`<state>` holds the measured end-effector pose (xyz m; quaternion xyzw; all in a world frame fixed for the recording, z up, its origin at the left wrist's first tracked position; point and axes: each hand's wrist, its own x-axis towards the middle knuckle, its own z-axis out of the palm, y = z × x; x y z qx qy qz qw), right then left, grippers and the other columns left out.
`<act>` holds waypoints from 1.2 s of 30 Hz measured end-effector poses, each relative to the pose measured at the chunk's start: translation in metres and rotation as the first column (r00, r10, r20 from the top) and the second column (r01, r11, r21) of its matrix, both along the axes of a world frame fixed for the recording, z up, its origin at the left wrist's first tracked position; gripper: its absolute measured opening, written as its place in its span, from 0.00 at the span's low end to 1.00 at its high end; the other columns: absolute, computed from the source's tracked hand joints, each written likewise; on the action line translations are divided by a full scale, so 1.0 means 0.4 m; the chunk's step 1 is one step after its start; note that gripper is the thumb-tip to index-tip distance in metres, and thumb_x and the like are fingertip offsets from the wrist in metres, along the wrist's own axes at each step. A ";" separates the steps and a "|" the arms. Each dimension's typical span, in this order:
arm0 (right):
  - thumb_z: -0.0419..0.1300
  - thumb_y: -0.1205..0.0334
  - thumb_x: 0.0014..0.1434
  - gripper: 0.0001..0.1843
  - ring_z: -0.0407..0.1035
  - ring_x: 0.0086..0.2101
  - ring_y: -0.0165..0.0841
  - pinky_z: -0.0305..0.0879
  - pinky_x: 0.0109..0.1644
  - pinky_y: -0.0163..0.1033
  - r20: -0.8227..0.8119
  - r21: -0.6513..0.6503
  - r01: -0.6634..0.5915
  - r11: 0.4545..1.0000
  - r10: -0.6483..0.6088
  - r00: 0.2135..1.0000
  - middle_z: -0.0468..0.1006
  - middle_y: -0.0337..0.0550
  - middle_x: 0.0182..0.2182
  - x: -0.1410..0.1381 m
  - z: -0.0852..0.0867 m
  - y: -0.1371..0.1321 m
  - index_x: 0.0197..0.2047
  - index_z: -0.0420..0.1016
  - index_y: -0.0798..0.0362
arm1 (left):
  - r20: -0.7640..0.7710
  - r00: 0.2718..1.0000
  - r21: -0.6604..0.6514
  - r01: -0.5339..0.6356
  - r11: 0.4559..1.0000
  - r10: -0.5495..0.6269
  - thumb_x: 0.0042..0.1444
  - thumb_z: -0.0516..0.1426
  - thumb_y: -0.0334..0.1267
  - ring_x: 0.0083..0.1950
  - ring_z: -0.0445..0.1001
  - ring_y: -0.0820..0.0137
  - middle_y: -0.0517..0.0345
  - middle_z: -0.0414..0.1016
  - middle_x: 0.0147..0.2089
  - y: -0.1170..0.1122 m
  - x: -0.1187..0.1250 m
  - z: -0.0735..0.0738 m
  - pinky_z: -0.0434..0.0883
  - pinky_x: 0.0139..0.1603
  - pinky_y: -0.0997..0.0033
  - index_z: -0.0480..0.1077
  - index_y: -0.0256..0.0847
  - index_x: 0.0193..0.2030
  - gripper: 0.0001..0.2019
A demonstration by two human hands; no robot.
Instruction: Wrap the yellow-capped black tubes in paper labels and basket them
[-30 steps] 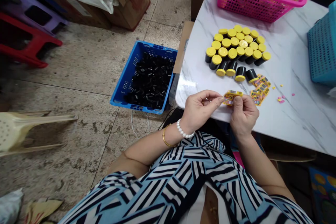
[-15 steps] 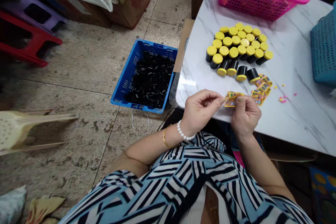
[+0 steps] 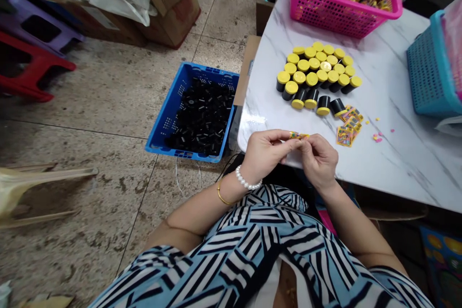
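Between both hands, at the table's near edge, is a small yellow printed label, seen nearly edge-on. My left hand, with a pearl bracelet on its wrist, is closed on the label's left part. At its right end, my right hand pinches it, and the fingertips of both hands meet there. More printed labels lie in a loose pile to the right. Beyond them stand several black canisters with yellow lids; nearer ones, such as this black canister, have the yellow end toward me.
A pink basket full of yellow-topped containers stands at the back of the marbled table. To the right is a blue basket. Small pink and yellow pieces lie scattered. On the floor, a blue crate holds many black parts.
My hands have come together, and the label, earlier facing me flat between them, is now turned edge-on and mostly covered by the fingers. The whole view has shifted slightly.
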<state>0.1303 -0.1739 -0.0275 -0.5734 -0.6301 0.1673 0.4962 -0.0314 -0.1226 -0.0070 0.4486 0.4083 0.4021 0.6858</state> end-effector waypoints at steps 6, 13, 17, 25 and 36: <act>0.65 0.46 0.66 0.17 0.72 0.46 0.46 0.63 0.56 0.54 0.564 0.189 0.149 0.971 -0.232 0.792 0.83 0.50 0.43 0.129 0.066 0.100 0.50 0.82 0.48 | 0.133 0.991 -0.198 0.043 0.979 -0.016 0.53 0.72 0.45 0.17 0.67 0.83 0.52 0.85 0.38 0.041 -0.030 0.017 0.58 0.15 0.80 0.83 0.36 0.40 0.15; 0.60 0.49 0.68 0.19 0.68 0.43 0.46 0.60 0.47 0.50 0.859 0.035 0.242 0.970 -0.153 0.489 0.78 0.54 0.43 0.178 0.029 0.185 0.54 0.78 0.52 | 0.263 0.964 -0.382 0.138 0.914 -0.036 0.53 0.72 0.39 0.18 0.65 0.86 0.48 0.85 0.40 0.074 -0.041 0.026 0.49 0.14 0.84 0.83 0.33 0.41 0.13; 0.60 0.54 0.66 0.17 0.69 0.41 0.44 0.64 0.45 0.49 0.824 0.034 0.287 0.957 -0.189 0.534 0.77 0.52 0.44 0.169 0.014 0.178 0.54 0.77 0.52 | 0.298 0.954 -0.429 0.169 0.887 -0.038 0.55 0.70 0.36 0.18 0.63 0.88 0.43 0.86 0.46 0.082 -0.039 0.031 0.46 0.14 0.84 0.82 0.30 0.43 0.11; 0.66 0.58 0.63 0.17 0.76 0.38 0.36 0.76 0.46 0.47 0.078 0.039 0.096 0.995 -0.099 0.992 0.81 0.44 0.45 0.138 0.096 0.103 0.55 0.77 0.46 | 0.352 0.936 -0.440 0.187 0.878 -0.024 0.57 0.68 0.33 0.18 0.59 0.88 0.45 0.86 0.44 0.102 -0.026 0.023 0.45 0.13 0.85 0.82 0.30 0.41 0.08; 0.68 0.55 0.63 0.16 0.81 0.49 0.43 0.81 0.54 0.53 -0.320 -0.136 -0.218 0.967 0.165 0.933 0.85 0.45 0.49 0.116 0.086 0.083 0.53 0.78 0.45 | 0.403 0.915 -0.462 0.207 0.862 -0.004 0.55 0.70 0.31 0.17 0.58 0.89 0.59 0.79 0.31 0.108 -0.011 0.030 0.47 0.14 0.85 0.77 0.30 0.35 0.08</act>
